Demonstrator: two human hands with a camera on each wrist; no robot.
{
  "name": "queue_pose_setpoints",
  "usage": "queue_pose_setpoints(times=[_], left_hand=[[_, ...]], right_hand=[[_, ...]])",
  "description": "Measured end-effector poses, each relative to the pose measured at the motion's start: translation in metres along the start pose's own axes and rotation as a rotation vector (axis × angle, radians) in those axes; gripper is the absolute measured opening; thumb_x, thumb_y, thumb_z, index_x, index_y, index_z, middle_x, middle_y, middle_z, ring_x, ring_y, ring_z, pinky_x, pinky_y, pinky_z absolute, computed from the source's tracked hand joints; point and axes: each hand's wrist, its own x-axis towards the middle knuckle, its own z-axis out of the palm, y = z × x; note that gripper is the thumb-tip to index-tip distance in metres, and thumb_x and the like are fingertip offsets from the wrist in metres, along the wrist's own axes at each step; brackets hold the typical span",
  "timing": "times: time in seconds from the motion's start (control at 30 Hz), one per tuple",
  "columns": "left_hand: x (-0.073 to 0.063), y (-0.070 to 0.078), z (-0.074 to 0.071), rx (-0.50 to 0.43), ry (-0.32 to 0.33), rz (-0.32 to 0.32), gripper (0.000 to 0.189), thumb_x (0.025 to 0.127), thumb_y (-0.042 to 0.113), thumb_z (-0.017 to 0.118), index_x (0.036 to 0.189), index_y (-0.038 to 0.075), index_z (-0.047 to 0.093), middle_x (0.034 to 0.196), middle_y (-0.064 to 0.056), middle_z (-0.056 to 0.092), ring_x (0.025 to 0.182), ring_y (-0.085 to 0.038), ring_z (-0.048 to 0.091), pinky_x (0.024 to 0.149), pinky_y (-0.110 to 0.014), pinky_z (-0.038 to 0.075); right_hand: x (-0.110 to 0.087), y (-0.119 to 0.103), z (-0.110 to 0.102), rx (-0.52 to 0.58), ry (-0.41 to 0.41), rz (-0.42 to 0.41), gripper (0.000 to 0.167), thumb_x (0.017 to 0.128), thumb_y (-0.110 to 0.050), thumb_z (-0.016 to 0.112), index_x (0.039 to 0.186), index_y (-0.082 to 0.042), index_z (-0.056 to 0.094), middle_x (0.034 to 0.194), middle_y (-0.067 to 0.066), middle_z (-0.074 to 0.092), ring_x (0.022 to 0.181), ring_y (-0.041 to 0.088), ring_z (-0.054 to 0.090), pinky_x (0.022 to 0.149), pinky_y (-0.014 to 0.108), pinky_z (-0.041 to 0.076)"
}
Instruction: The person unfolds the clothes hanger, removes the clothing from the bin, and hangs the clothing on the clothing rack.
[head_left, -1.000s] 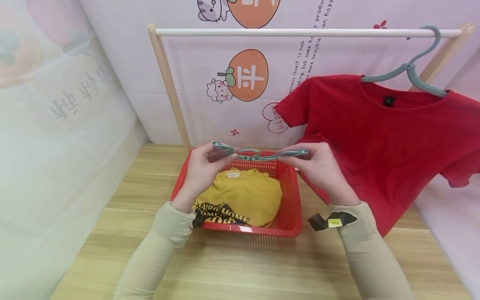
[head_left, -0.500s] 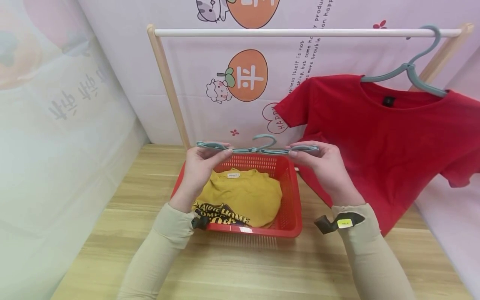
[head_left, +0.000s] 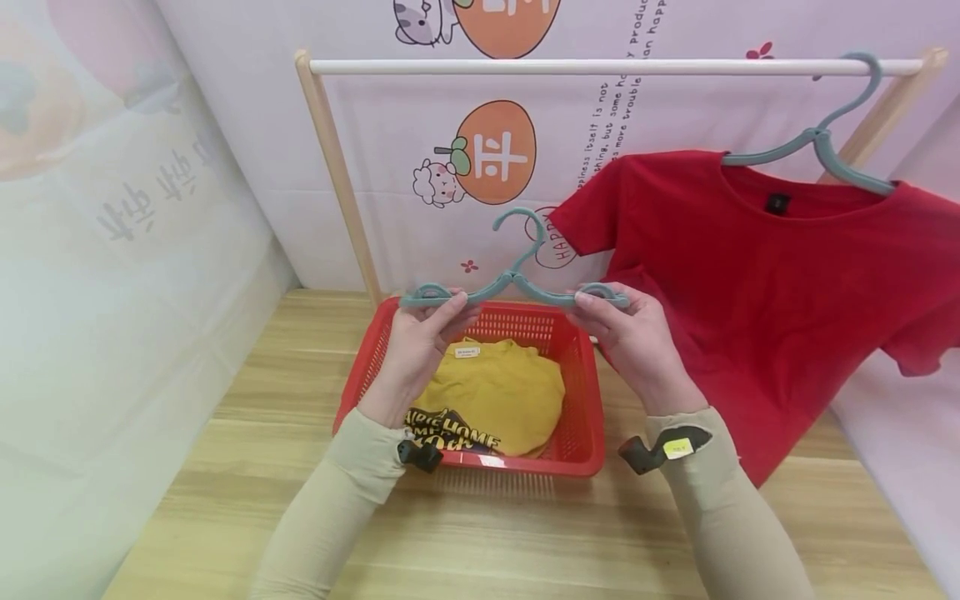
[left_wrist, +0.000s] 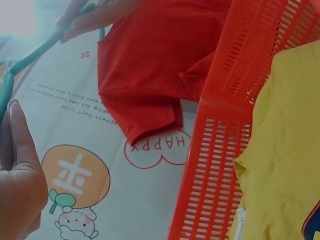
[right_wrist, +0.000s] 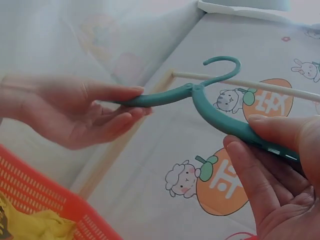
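Note:
Between both hands a teal folding clothes hanger (head_left: 512, 277) is held level above the basket, its arms spread and its hook upward. My left hand (head_left: 420, 350) pinches the left arm of it between thumb and fingers. On the other arm my right hand (head_left: 633, 342) has the same pinch, seen close in the right wrist view, where the hanger (right_wrist: 192, 90) shows its centre joint. Below lies a yellow T-shirt (head_left: 498, 392) with dark printed lettering, bunched inside a red plastic basket (head_left: 588, 400). The hands partly cover the basket's sides.
Behind stands a rack with wooden posts (head_left: 337, 171) and a white rail (head_left: 570, 67). A red T-shirt (head_left: 720, 267) hangs at its right end on another teal hanger (head_left: 780, 152). The wooden table (head_left: 420, 542) carries the basket. Printed cloth (head_left: 420, 250) covers the wall.
The hanger's hook has swung from lying flat to standing up, and the hanger's arms now face me. Both hands have turned with it, keeping their grip. Basket and shirts stay put.

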Motion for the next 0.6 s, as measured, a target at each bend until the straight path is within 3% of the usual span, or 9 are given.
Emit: queue_pose_setpoints(times=[0.2, 0.3, 0.37, 0.43, 0.6], left_hand=[[-0.001, -0.005, 0.008, -0.012, -0.037, 0.007, 0.023, 0.101, -0.005, 0.059, 0.099, 0.009, 0.077, 0.098, -0.008, 0.076, 0.094, -0.02, 0.074, 0.092, -0.037, 0.055], [0.0, -0.005, 0.012, -0.02, -0.036, 0.025, 0.022, 0.1, -0.004, 0.06, 0.099, 0.009, 0.078, 0.098, -0.008, 0.076, 0.093, -0.02, 0.074, 0.093, -0.037, 0.055], [0.001, -0.006, 0.013, -0.025, -0.032, 0.028, 0.021, 0.1, -0.004, 0.061, 0.099, 0.009, 0.078, 0.098, -0.008, 0.076, 0.093, -0.02, 0.074, 0.094, -0.039, 0.054], [0.001, -0.005, 0.013, -0.015, -0.019, 0.024, 0.019, 0.099, -0.003, 0.062, 0.099, 0.009, 0.078, 0.098, -0.008, 0.076, 0.093, -0.02, 0.074, 0.095, -0.039, 0.054], [0.002, -0.001, 0.008, 0.041, 0.017, 0.017, 0.017, 0.099, -0.002, 0.063, 0.098, 0.009, 0.077, 0.097, -0.008, 0.076, 0.093, -0.021, 0.074, 0.094, -0.041, 0.055]], right_hand=[[0.002, 0.004, 0.006, 0.174, 0.0, -0.02, 0.013, 0.093, -0.01, 0.076, 0.103, -0.002, 0.073, 0.102, 0.01, 0.075, 0.095, 0.021, 0.073, 0.094, 0.037, 0.053], [0.003, 0.005, 0.006, 0.207, 0.003, -0.011, 0.014, 0.093, -0.01, 0.075, 0.104, -0.001, 0.073, 0.102, 0.01, 0.075, 0.096, 0.021, 0.073, 0.095, 0.036, 0.053], [0.003, 0.004, 0.005, 0.172, 0.013, -0.007, 0.017, 0.093, -0.011, 0.077, 0.105, 0.0, 0.073, 0.102, 0.01, 0.075, 0.097, 0.022, 0.073, 0.095, 0.036, 0.053], [0.004, -0.001, 0.002, 0.052, 0.028, 0.002, 0.024, 0.091, -0.016, 0.079, 0.107, 0.0, 0.072, 0.103, 0.011, 0.075, 0.098, 0.024, 0.073, 0.094, 0.036, 0.054], [0.007, -0.025, -0.01, -0.477, 0.029, 0.025, 0.045, 0.085, -0.042, 0.083, 0.113, -0.007, 0.075, 0.102, 0.009, 0.075, 0.099, 0.028, 0.072, 0.092, 0.034, 0.056]])
